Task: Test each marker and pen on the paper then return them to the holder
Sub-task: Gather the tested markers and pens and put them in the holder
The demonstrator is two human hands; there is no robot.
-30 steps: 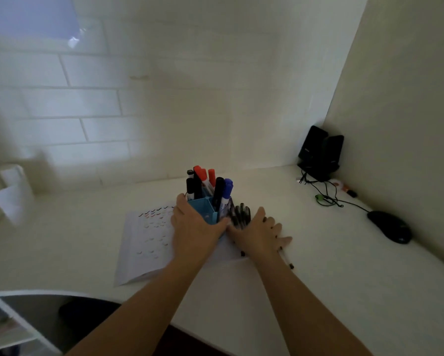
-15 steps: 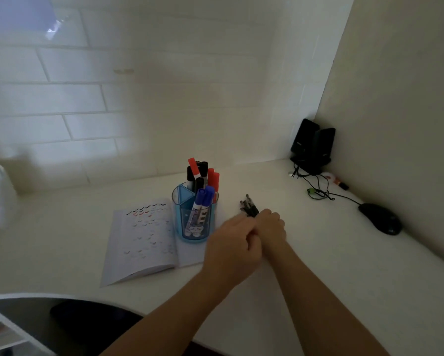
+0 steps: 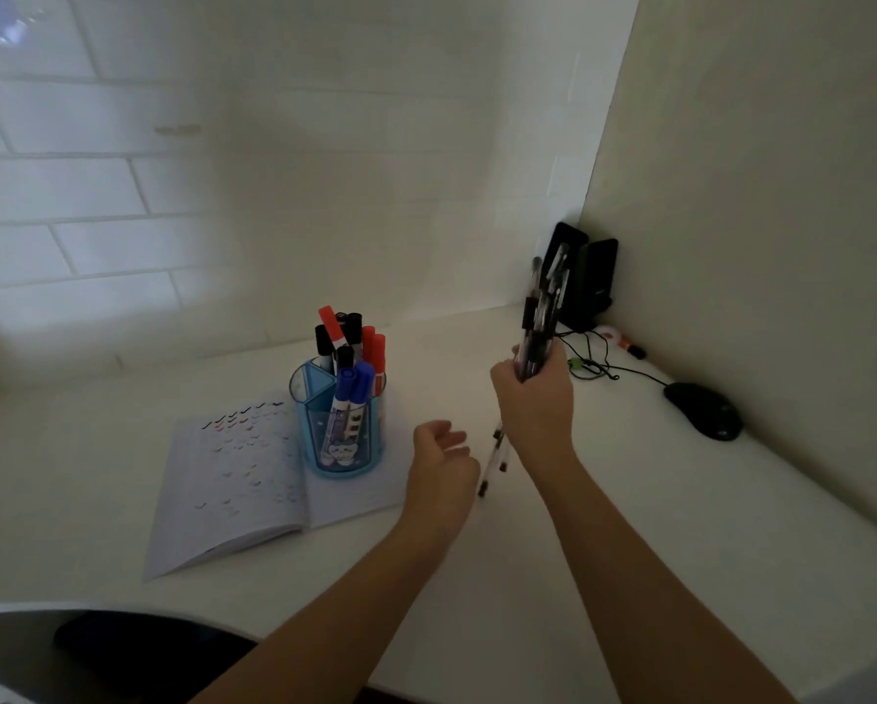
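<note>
White desk [image 3: 629, 525], tiled wall [image 3: 96, 195], blue holder [image 3: 360, 452], mouse [image 3: 703, 411]

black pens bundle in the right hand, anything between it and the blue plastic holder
Only the left hand, open and low over the white desk, lies between the bundle of black pens in the right hand and the blue translucent plastic holder.

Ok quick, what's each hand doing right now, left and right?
Left hand: open, fingers loosely curled, holding nothing.
Right hand: gripping a bundle of pens, roughly upright above the desk.
</note>
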